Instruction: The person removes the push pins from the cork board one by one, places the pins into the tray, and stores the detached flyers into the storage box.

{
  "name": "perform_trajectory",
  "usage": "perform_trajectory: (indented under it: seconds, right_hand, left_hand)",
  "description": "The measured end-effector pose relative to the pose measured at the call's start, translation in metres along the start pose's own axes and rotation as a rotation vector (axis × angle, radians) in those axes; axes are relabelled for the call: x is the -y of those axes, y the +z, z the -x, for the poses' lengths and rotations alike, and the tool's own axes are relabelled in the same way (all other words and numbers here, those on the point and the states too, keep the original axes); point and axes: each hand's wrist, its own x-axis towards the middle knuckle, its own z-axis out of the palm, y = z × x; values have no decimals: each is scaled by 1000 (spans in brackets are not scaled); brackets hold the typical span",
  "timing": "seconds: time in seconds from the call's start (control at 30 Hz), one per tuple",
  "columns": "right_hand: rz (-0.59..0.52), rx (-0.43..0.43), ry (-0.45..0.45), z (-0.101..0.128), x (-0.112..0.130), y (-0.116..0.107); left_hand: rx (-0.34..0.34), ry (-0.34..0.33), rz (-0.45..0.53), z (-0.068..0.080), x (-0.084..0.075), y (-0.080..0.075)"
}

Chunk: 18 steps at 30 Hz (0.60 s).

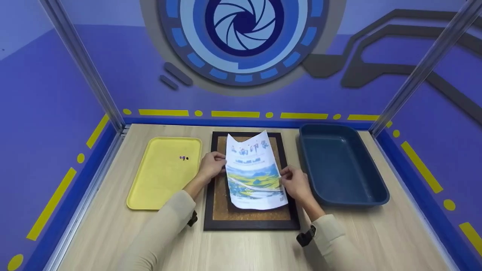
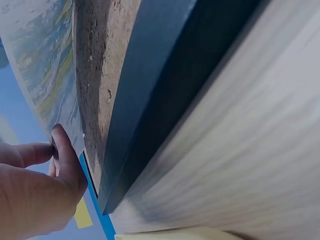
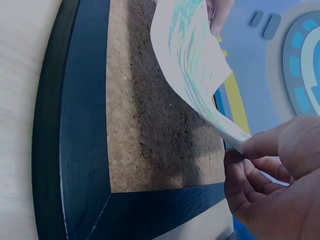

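Observation:
A printed poster (image 1: 256,175) with a painted landscape and large lettering is held above a cork board (image 1: 252,215) in a dark frame (image 1: 252,225). My left hand (image 1: 212,165) pinches the poster's left edge between thumb and fingers. Its opposite edge is pinched by my right hand (image 1: 296,183). In the right wrist view the sheet (image 3: 187,65) bows and casts a shadow on the cork (image 3: 150,135), with a gap below it. The left wrist view shows the thumb and a finger of my left hand (image 2: 42,185) meeting at the paper's border.
To the left lies a yellow tray (image 1: 162,177) with several small dark and purple pins (image 1: 184,158) on it. A deep dark blue bin (image 1: 344,169) stands at the right. Blue printed walls (image 1: 241,99) enclose the wooden table (image 1: 233,248).

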Motion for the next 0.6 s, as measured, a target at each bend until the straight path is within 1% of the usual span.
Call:
perform_trajectory:
  seconds: [0.2,0.37,0.47,0.6]
  right_hand:
    - [-15,-7,-5,0,0,-5]
    - [-51,-8,6,-3,1,-13]
    - [-75,-12,21,-4,2,-21]
    - [-104,-18,31,-8,5,-36]
  left_hand:
    - [16,-4,-6,2,-4,-7]
    - [10,10,44,4,-9,-8]
    - [11,33,88,3,-14,-4]
    - [7,71,148,2,-25,6]
